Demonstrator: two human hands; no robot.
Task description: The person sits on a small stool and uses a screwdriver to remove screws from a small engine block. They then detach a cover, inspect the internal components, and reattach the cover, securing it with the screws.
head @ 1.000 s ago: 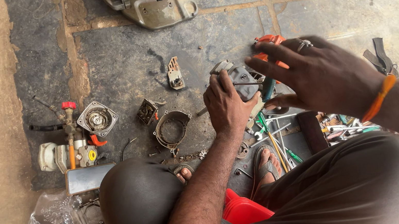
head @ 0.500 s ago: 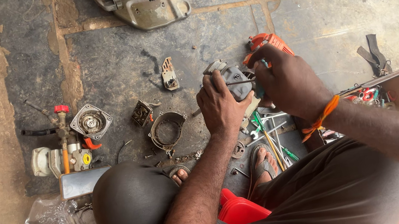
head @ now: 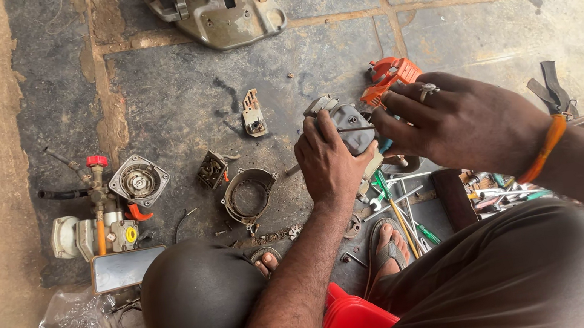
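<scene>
While the left hand (head: 330, 162) grips a grey engine part (head: 348, 127), right hand (head: 454, 126) pinches it.

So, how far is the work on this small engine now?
Stripping looks well advanced: a housing, a round cover, a ring and a small bracket lie apart on the stone floor. In hand: both hands, left and right, grip a grey engine part. The pump assembly lies untouched. What is left cannot be told.
</scene>
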